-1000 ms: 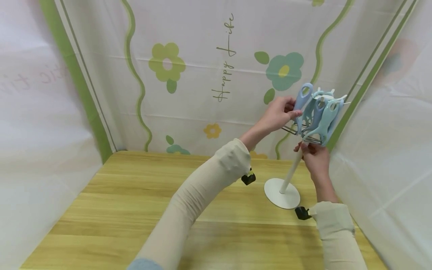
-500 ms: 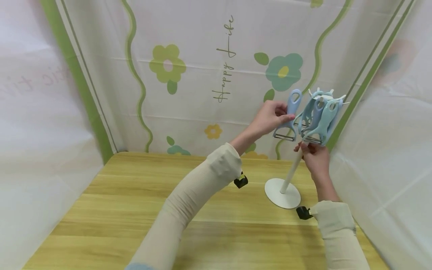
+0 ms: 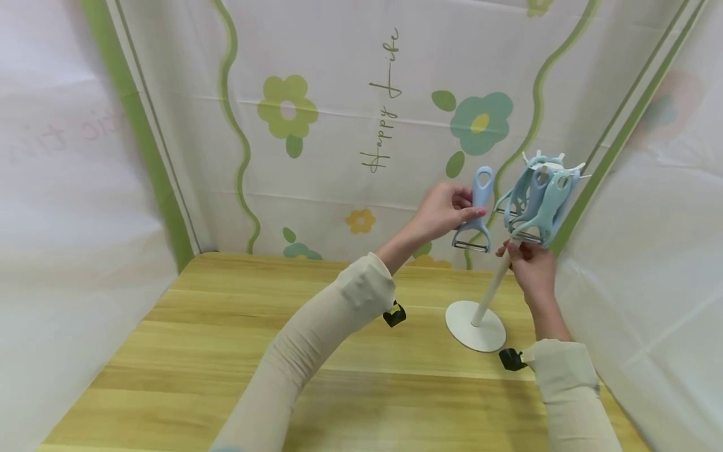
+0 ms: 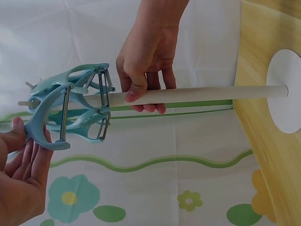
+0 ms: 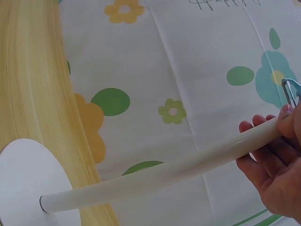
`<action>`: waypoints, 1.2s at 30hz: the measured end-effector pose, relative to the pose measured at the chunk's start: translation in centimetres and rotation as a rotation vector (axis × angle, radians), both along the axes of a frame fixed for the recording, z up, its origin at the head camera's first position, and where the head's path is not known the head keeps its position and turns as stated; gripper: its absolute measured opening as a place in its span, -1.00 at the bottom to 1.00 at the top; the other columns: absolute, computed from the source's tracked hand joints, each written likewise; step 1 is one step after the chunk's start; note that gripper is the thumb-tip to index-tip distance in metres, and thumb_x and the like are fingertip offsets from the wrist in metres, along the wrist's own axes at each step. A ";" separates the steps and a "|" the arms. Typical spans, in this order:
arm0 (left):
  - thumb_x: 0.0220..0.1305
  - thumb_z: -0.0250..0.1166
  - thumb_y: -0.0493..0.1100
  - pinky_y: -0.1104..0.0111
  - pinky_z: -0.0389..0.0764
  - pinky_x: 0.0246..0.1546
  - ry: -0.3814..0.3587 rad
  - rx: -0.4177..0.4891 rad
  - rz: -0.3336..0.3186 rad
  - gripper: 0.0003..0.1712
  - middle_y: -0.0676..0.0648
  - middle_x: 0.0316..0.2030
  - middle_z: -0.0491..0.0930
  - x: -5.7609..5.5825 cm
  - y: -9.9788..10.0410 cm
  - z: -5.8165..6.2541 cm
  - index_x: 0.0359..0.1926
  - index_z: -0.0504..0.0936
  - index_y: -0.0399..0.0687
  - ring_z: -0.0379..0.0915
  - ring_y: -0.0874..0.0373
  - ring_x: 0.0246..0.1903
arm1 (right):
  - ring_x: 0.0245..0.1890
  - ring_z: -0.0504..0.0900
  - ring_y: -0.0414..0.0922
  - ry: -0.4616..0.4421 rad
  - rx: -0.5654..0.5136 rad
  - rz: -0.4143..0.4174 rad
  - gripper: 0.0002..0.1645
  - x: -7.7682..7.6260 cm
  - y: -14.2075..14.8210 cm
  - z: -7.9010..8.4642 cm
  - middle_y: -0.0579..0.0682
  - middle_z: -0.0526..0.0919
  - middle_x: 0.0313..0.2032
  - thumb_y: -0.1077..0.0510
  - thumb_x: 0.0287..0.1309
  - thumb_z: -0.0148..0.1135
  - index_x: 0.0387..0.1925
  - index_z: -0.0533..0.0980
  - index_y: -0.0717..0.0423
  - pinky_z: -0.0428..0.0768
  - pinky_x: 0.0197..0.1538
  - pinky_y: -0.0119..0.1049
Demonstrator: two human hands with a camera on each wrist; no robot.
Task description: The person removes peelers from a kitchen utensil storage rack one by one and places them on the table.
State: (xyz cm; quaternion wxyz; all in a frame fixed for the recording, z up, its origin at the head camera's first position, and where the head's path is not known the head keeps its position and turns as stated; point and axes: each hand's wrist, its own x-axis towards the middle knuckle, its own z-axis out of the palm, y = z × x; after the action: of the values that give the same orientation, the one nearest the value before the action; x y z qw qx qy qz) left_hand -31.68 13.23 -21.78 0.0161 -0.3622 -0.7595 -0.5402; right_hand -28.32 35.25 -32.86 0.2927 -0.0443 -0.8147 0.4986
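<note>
A blue peeler (image 3: 481, 196) is pinched by its handle in my left hand (image 3: 443, 211), with its metal blade pointing down. It is held apart from the white stand, just left of the stand's top. Several blue and mint peelers (image 3: 546, 204) hang from the prongs at that top. My right hand (image 3: 533, 270) grips the white pole (image 3: 492, 289) just below the hanging peelers. In the right wrist view the fingers and thumb curl round the pole (image 5: 164, 172). The left wrist view shows the held peeler's curved head (image 4: 40, 120) in front of the others.
The stand's round white base (image 3: 460, 320) rests on a wooden table (image 3: 282, 314) near its back right. Behind the table hangs a white cloth (image 3: 333, 75) printed with flowers. Cloth walls also rise at the left and right sides.
My left hand has moved left and slightly down, carrying the blue peeler away from the stand's top. The right hand stays on the pole.
</note>
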 end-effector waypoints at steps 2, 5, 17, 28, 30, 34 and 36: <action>0.13 0.34 -0.16 0.49 0.60 -0.47 -0.015 0.003 -0.005 -0.74 -0.09 -0.37 0.65 0.1 -0.1 -0.3 -0.20 0.60 -0.24 0.59 0.21 -0.43 | -0.36 0.61 -0.38 0.010 -0.005 -0.005 -0.69 0.0 0.0 -0.1 -0.12 0.63 -0.40 0.11 0.31 0.04 -0.15 0.49 0.32 0.55 -0.31 -0.63; 0.12 0.35 -0.17 0.46 0.61 -0.49 -0.047 0.018 0.001 -0.74 -0.10 -0.39 0.65 0.3 -0.4 -0.9 -0.21 0.60 -0.25 0.59 0.19 -0.44 | -0.38 0.62 -0.39 0.025 -0.006 -0.009 -0.68 0.1 -0.1 -0.1 -0.17 0.63 -0.43 0.10 0.30 0.06 -0.16 0.50 0.32 0.55 -0.33 -0.63; 0.10 0.36 -0.24 0.40 0.64 -0.50 -0.140 0.071 0.010 -0.72 -0.07 -0.47 0.63 0.6 -1.9 -4.0 -0.17 0.56 -0.25 0.59 0.19 -0.50 | -0.40 0.61 -0.42 0.040 0.009 -0.024 -0.66 0.0 -0.3 -0.2 -0.15 0.65 -0.43 0.05 0.27 0.09 -0.17 0.52 0.29 0.55 -0.34 -0.63; 0.10 0.36 -0.25 0.36 0.65 -0.46 -0.246 0.071 0.011 -0.74 -0.09 -0.47 0.64 0.7 -2.4 -6.9 -0.21 0.55 -0.29 0.60 0.19 -0.51 | -0.39 0.61 -0.39 0.030 -0.026 -0.015 -0.70 -0.1 0.2 0.0 -0.12 0.65 -0.42 0.13 0.28 0.09 -0.16 0.51 0.34 0.56 -0.33 -0.62; 0.10 0.36 -0.26 0.35 0.66 -0.45 -0.262 0.076 0.014 -0.74 -0.09 -0.48 0.64 0.7 -2.5 -7.4 -0.20 0.55 -0.30 0.59 0.20 -0.51 | -0.39 0.61 -0.39 0.032 -0.025 -0.029 -0.71 -0.1 0.2 0.0 -0.12 0.66 -0.42 0.12 0.27 0.09 -0.17 0.52 0.31 0.55 -0.34 -0.62; 0.11 0.35 -0.28 0.34 0.66 -0.44 -0.306 0.079 0.018 -0.77 -0.10 -0.49 0.62 0.8 -2.9 -8.5 -0.22 0.55 -0.30 0.59 0.19 -0.51 | -0.40 0.63 -0.38 0.043 -0.015 -0.045 -0.72 -0.1 -0.1 -0.1 -0.06 0.66 -0.41 0.10 0.27 0.10 -0.20 0.55 0.26 0.57 -0.33 -0.60; 0.11 0.34 -0.28 0.34 0.66 -0.45 -0.324 0.076 0.020 -0.78 -0.11 -0.49 0.62 0.8 -3.0 -9.2 -0.23 0.55 -0.29 0.60 0.17 -0.50 | -0.41 0.63 -0.37 0.051 -0.009 -0.047 -0.72 -0.1 -0.2 -0.1 -0.03 0.66 -0.41 0.10 0.27 0.10 -0.21 0.56 0.26 0.58 -0.33 -0.59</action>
State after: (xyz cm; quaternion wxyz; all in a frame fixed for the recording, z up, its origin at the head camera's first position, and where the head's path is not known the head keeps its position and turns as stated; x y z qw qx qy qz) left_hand -30.89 10.25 -30.99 -0.0874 -0.2619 -0.7348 -0.6195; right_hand -28.45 35.02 -32.96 0.3247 -0.0521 -0.8037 0.4959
